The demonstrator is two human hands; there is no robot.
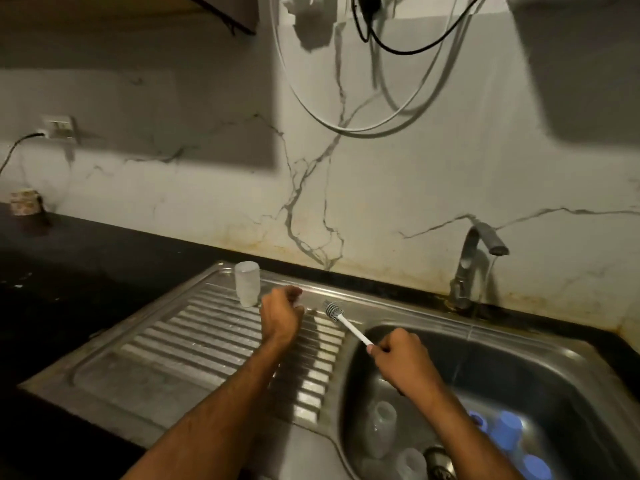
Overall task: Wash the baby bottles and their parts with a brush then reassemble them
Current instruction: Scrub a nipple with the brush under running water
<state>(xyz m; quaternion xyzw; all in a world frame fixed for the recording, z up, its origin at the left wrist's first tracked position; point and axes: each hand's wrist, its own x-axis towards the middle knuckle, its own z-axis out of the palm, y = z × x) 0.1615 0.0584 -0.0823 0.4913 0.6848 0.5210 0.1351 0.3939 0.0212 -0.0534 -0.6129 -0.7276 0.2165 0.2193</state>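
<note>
Steel drainboard (156, 358) held one washed bottle (247, 284); right hand (403, 358) gripped the brush (341, 320), left hand (280, 315) was curled, apparently empty; several bottles (381, 431) and blue caps (507, 427) remained in the sink (554, 348), unassembled.

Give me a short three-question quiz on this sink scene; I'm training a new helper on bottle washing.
1. True or false: the right hand holds the brush by its white handle.
2. Where does the upside-down bottle stand?
A. in the basin
B. on the draining board, at its far edge
C. on the dark counter
3. Fill in: the blue caps lie in the ____ of the sink.

Key
1. True; its bristle head points away, over the draining board.
2. B; the left hand is just beside it, fingers curled; what it holds, if anything, cannot be told.
3. basin, where more clear bottles also lie.
</note>
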